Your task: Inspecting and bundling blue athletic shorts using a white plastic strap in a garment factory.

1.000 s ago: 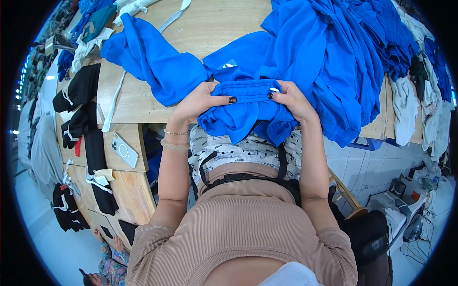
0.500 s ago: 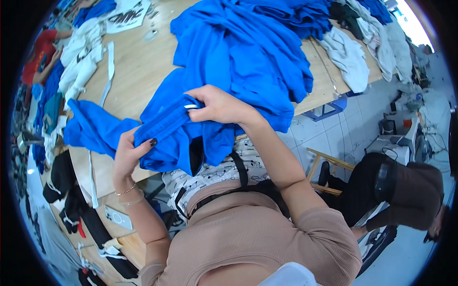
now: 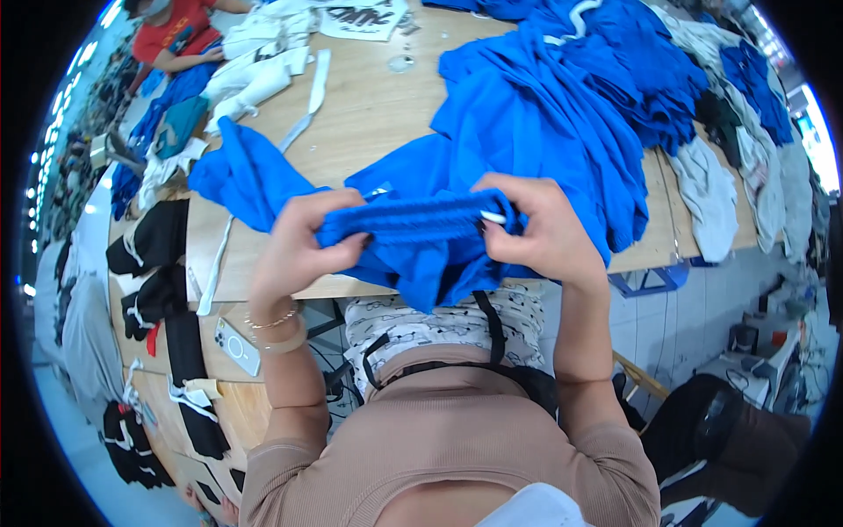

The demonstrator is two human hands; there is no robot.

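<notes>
A blue garment with a gathered, ribbed waistband (image 3: 417, 221) is stretched level in front of my waist, at the near edge of the table. My left hand (image 3: 303, 239) pinches one end between thumb and fingers. At the other end my right hand (image 3: 546, 230) grips the band, thumb below and fingers over it. A small white piece (image 3: 493, 216) shows by the right thumb; I cannot make out what it is. Loose blue folds hang beneath the band, and a blue sleeve or leg (image 3: 250, 167) lies to the left. More blue cloth (image 3: 544, 123) is heaped behind.
White strips (image 3: 309, 101) and white cloth pieces (image 3: 259, 83) lie on the wooden table (image 3: 378, 105). Light grey cloth (image 3: 707, 198) drapes over its right edge. A phone (image 3: 237, 345) and black pieces (image 3: 158, 233) are at left. One person (image 3: 180, 39) sits far left; another (image 3: 729, 430) is close at right.
The band, slanted before, is now level and pulled taut. Both hands have come level with each other, the right one lower. The whole view has shifted, with the table appearing farther right.
</notes>
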